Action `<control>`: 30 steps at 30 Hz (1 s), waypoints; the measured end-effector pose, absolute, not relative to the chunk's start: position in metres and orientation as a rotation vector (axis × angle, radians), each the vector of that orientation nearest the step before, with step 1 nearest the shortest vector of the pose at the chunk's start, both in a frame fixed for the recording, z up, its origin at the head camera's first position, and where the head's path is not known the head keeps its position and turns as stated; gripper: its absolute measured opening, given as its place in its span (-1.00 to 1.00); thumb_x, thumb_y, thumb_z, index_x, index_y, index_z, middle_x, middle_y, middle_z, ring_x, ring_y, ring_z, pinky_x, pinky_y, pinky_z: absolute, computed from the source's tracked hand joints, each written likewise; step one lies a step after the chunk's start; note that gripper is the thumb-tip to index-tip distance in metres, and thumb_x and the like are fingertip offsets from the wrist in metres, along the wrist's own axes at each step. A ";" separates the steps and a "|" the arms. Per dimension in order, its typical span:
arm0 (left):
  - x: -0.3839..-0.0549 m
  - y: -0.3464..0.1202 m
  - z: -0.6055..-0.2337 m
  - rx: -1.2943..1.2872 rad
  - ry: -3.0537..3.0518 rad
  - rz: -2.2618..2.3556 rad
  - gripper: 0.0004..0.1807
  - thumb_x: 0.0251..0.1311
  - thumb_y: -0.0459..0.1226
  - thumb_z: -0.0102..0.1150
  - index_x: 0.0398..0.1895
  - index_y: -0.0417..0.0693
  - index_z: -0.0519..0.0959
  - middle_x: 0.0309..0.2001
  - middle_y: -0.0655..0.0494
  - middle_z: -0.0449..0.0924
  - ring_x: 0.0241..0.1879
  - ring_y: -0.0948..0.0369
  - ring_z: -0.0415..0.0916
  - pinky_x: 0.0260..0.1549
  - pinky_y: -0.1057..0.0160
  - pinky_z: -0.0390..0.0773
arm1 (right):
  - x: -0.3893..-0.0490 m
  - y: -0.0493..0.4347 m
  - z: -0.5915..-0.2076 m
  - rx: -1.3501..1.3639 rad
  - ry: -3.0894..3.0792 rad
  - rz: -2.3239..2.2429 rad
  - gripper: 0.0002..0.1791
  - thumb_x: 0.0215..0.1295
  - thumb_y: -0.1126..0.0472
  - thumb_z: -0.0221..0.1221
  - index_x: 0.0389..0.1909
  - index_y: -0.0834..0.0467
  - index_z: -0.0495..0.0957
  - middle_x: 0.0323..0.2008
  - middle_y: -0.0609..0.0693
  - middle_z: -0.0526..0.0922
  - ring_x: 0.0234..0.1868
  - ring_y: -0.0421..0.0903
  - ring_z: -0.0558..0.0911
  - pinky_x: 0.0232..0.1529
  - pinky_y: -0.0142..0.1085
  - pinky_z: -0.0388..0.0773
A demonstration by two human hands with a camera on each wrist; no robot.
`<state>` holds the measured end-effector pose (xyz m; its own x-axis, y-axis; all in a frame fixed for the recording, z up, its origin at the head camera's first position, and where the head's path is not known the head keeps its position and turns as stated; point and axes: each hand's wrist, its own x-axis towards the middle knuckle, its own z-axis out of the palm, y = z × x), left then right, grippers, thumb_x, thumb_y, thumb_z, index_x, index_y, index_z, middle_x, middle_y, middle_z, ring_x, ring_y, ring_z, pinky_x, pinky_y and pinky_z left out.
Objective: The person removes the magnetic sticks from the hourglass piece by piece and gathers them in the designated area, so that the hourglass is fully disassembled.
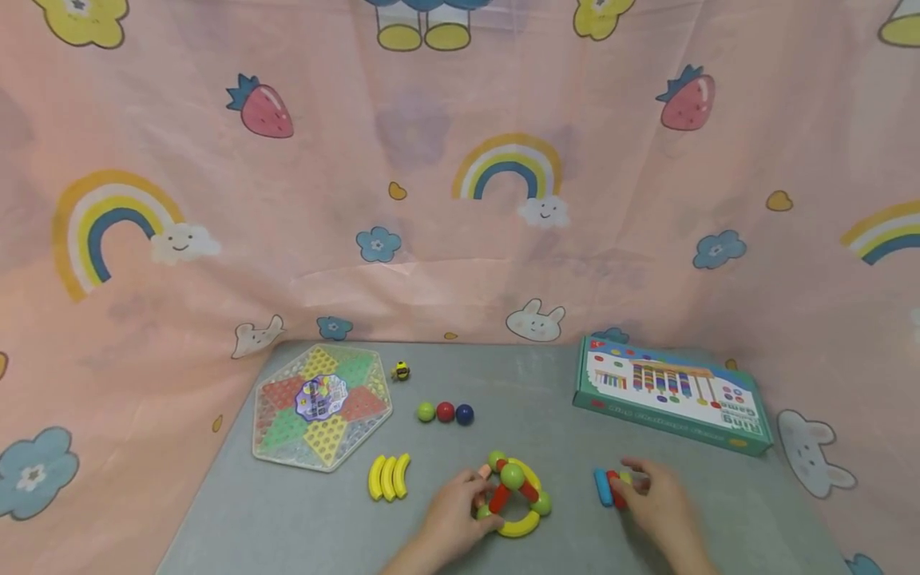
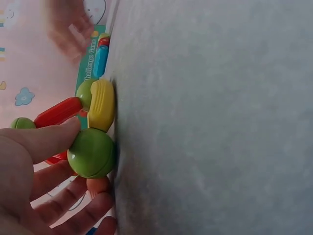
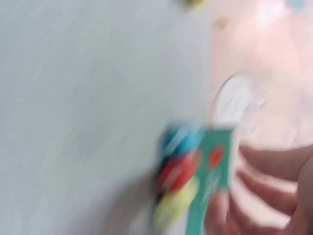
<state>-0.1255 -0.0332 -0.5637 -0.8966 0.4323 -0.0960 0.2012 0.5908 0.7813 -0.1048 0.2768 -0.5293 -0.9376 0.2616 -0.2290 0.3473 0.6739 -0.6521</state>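
Observation:
My left hand [image 1: 456, 511] holds a pyramid-shaped ball-and-stick toy [image 1: 513, 477] by one corner. Green balls join its straight red sticks and curved yellow ones, with an orange piece partly behind my fingers. In the left wrist view, my thumb lies against a green ball [image 2: 91, 153] and the fingers are beneath it. My right hand [image 1: 657, 503] is beside a short row of sticks: blue [image 1: 604, 488], red [image 1: 616, 489] and yellow-green. Blurred in the right wrist view, its fingers [image 3: 274, 193] are spread, with a gap to the red stick [image 3: 178, 171].
Several curved yellow sticks [image 1: 389, 477] lie left of my left hand. Green, red and blue balls [image 1: 446, 412] form a row behind. Farther back are a hexagonal star-pattern board [image 1: 287, 403], a small bee figure [image 1: 401, 370] and a green game box [image 1: 672, 395], before a patterned pink cloth [image 1: 431, 279].

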 end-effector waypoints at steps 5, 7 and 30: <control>-0.125 -0.034 -0.563 0.539 2.590 1.171 -0.64 0.02 -0.09 0.53 -0.10 0.03 0.77 -0.22 0.39 0.55 -0.32 0.43 0.39 -0.29 0.34 0.47 | -0.107 0.220 -0.503 0.233 2.711 -1.436 -0.56 0.19 0.30 0.41 0.11 0.15 0.61 0.09 0.15 0.62 -0.03 0.01 0.64 -0.26 -0.32 0.61; -0.126 -0.035 -0.563 0.513 2.579 1.175 -0.64 0.03 -0.08 0.53 -0.08 0.06 0.77 -0.18 0.38 0.60 -0.29 0.42 0.43 -0.26 0.32 0.50 | -0.110 0.198 -0.497 0.091 2.762 -1.380 -0.53 0.12 0.31 0.46 0.08 0.02 0.63 0.08 0.03 0.59 0.00 -0.02 0.58 -0.20 -0.30 0.63; -0.124 -0.033 -0.562 0.460 2.555 1.173 -0.72 0.08 -0.03 0.48 -0.10 0.23 0.79 -0.41 0.45 0.66 -0.47 0.39 0.34 -0.42 0.34 0.32 | -0.122 0.159 -0.498 -0.474 2.798 -0.999 -0.59 0.10 0.47 0.38 -0.07 0.01 0.74 -0.18 -0.19 0.57 -0.14 -0.16 0.54 -0.06 -0.07 0.62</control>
<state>-0.1243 -0.0326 -0.5617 -0.9063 0.4026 -0.1287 0.1647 0.6168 0.7697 -0.1224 0.1591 -0.4977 -0.9418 -0.3356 -0.0195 -0.2475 0.7313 -0.6356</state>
